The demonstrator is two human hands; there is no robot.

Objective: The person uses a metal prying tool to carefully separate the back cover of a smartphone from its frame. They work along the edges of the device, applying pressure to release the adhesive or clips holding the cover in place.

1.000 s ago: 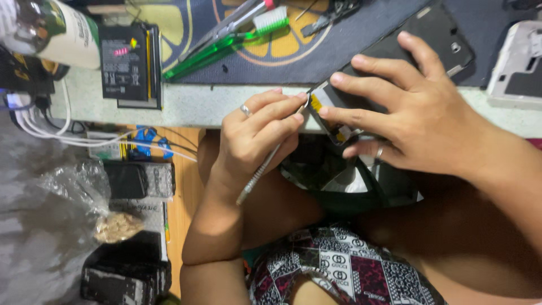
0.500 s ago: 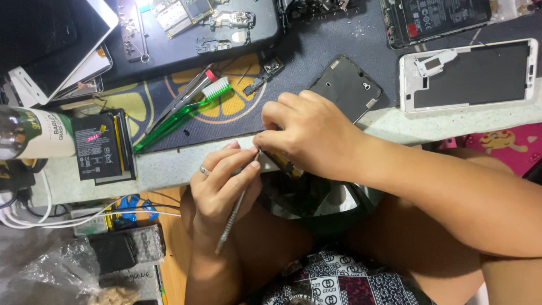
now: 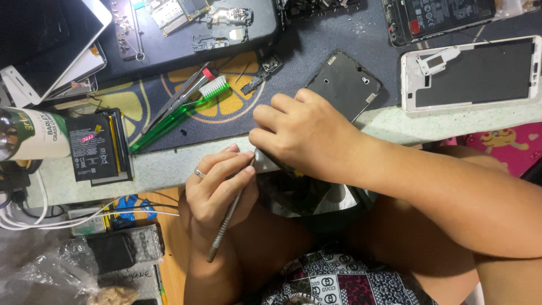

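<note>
The left hand pinches a thin metal spudger whose long axis runs from its tip at one o'clock, by the table edge, down to seven o'clock over the lap. The right hand is clamped on a dark phone part at that edge, mostly hidden under the fingers. At nine o'clock lies a black phone battery with a pink-and-yellow label, beside a white-and-green bottle cut off at the frame, and a green toothbrush lies at eleven.
</note>
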